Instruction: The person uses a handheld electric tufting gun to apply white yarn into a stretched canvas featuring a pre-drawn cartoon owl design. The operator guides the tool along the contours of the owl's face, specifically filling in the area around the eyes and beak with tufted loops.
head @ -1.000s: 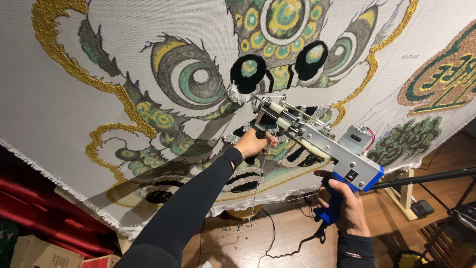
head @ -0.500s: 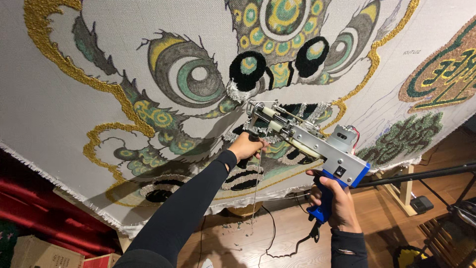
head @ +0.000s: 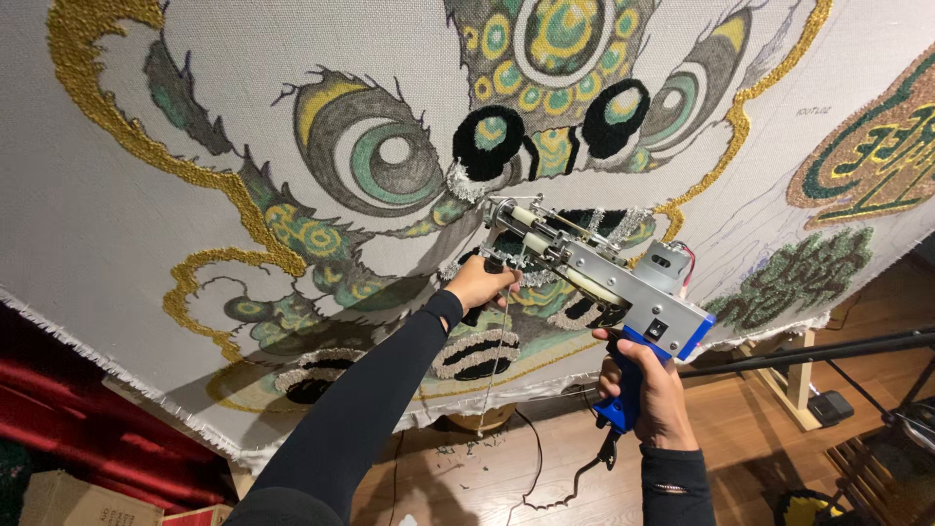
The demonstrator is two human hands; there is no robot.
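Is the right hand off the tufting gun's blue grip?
No, the right hand is wrapped around the blue grip of the tufting gun.

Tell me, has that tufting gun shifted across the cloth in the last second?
Yes. The tufting gun, held by the left hand and right hand, has crept down and left, away from the two black tufted spots.

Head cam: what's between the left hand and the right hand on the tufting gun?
Head view: the gun's silver metal body spans between the left hand on the front handle and the right hand on the blue grip. A thin yarn strand hangs there.
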